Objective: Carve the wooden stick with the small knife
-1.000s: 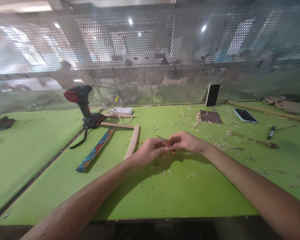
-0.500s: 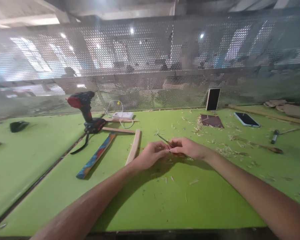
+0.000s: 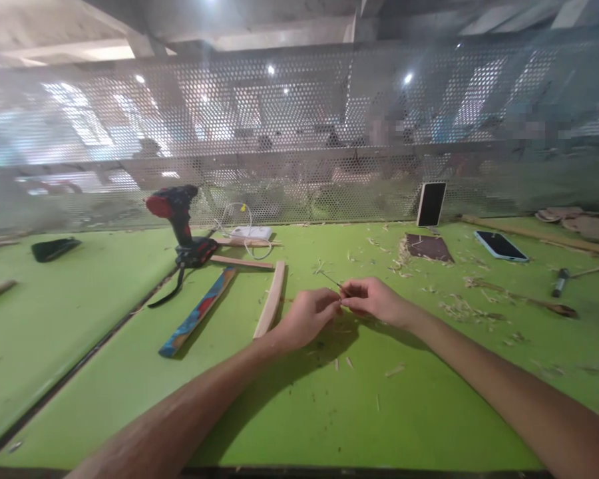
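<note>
My left hand and my right hand meet over the middle of the green table. Both pinch one thin dark sliver that sticks out up and to the left from between the fingertips. The fingers of both hands are closed around it. Pale wood shavings lie scattered under and to the right of the hands.
A red and black power drill stands at the left, with a painted stick and plain wooden slats beside it. Two phones, a dark sandpaper sheet, a marker and a perforated metal screen lie beyond.
The view has tilted up a little, so the hands sit lower in the picture. Both hands keep the same pinch on the sliver.
</note>
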Motion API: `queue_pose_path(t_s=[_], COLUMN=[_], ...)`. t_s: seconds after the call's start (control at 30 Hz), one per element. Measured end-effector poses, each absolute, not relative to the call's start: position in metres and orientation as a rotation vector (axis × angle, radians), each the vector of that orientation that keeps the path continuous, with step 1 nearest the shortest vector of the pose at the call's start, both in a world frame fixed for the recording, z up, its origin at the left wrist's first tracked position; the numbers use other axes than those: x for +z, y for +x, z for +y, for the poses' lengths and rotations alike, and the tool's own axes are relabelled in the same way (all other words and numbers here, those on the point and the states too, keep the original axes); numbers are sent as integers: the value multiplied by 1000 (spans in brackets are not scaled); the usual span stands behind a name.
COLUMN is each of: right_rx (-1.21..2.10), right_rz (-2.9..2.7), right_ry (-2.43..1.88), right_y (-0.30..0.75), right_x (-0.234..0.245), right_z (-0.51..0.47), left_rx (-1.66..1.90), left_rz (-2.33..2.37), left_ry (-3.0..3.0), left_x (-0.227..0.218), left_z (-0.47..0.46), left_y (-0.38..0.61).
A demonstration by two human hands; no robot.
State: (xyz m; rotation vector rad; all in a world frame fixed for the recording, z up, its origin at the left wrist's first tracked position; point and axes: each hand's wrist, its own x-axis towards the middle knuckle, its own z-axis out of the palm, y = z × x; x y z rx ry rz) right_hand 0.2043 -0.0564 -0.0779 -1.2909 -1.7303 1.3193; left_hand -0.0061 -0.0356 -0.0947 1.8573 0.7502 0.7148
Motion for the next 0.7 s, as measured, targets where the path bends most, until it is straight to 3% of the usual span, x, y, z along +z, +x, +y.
queue_pose_path(t_s=[0.37, 0.7], right_rx=[1394, 1355], right_rz=[-1767, -1605], right_ry=[-1318, -1294], right_y=[207, 205], right_x=[-86, -85], right_z=[-57, -56], left_rx=[675, 742], left_rz=[810, 774], left_ry=[1938, 1662], left_x=[-97, -104], left_z=[-35, -29], left_y=[-6, -3])
